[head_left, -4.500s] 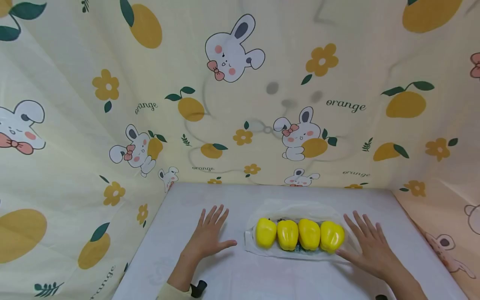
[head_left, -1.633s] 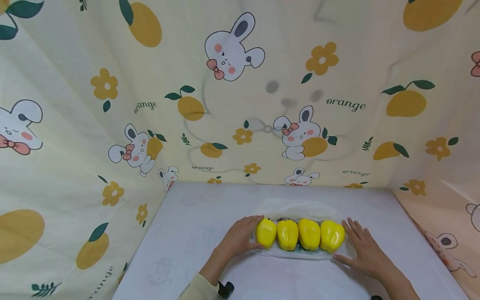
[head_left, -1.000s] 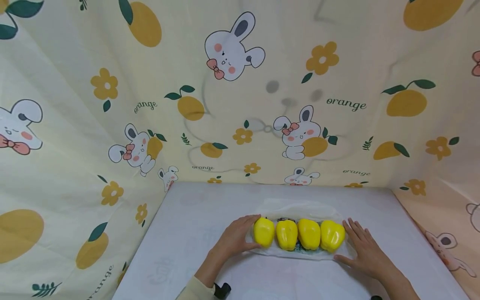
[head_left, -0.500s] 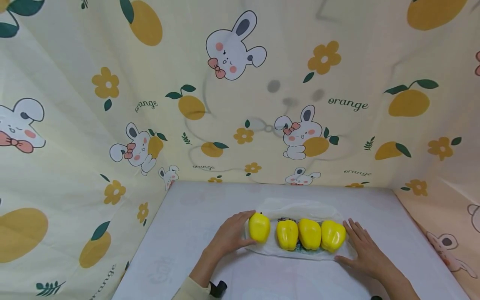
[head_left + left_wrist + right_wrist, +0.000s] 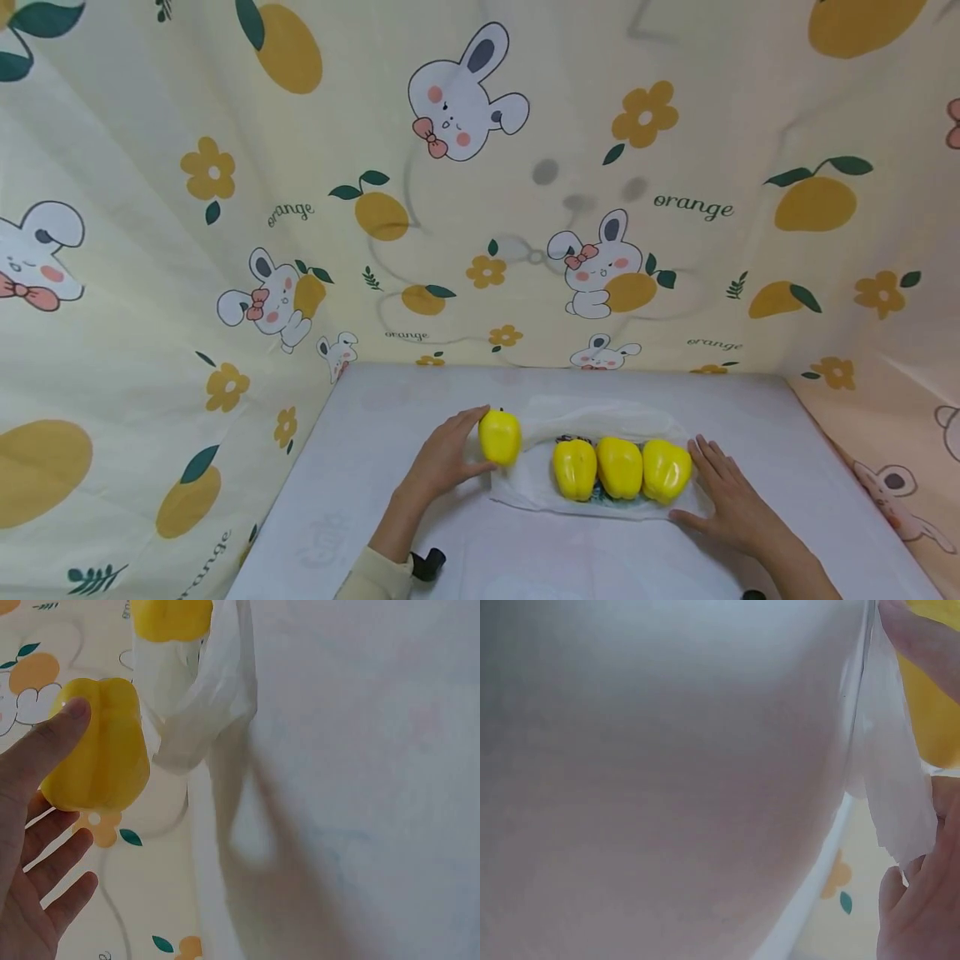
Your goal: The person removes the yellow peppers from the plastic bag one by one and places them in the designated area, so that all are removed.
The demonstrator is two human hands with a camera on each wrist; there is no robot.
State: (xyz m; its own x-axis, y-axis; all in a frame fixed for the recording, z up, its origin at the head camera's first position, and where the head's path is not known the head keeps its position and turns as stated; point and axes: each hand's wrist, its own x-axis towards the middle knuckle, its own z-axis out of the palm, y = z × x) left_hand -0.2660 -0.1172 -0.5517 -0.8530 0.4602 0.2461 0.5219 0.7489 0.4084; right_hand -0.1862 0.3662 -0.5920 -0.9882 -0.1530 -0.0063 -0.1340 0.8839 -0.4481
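My left hand (image 5: pixel 444 452) holds a yellow bell pepper (image 5: pixel 499 437) between thumb and fingers, at the left end of a white plastic bag (image 5: pixel 525 492). In the left wrist view the thumb lies across this pepper (image 5: pixel 101 750), which is raised away from the bag (image 5: pixel 206 712). Three more yellow bell peppers stand in a row on the bag: a left one (image 5: pixel 574 471), a middle one (image 5: pixel 619 468) and a right one (image 5: pixel 666 472). Beside the right one, my right hand (image 5: pixel 727 500) rests at the bag's end with straight, spread fingers; its thumb (image 5: pixel 922 641) shows by the bag in the right wrist view.
A white table (image 5: pixel 397 400) carries the bag. Behind it and along both sides hangs a cream cloth (image 5: pixel 465 308) printed with rabbits and oranges. Black wrist pieces show at the left cuff (image 5: pixel 429 565) and below the right wrist.
The left hand has come in, taken the leftmost bell pepper and moved it left and up, apart from the other three. The right hand has shifted only slightly and stays by the right pepper.
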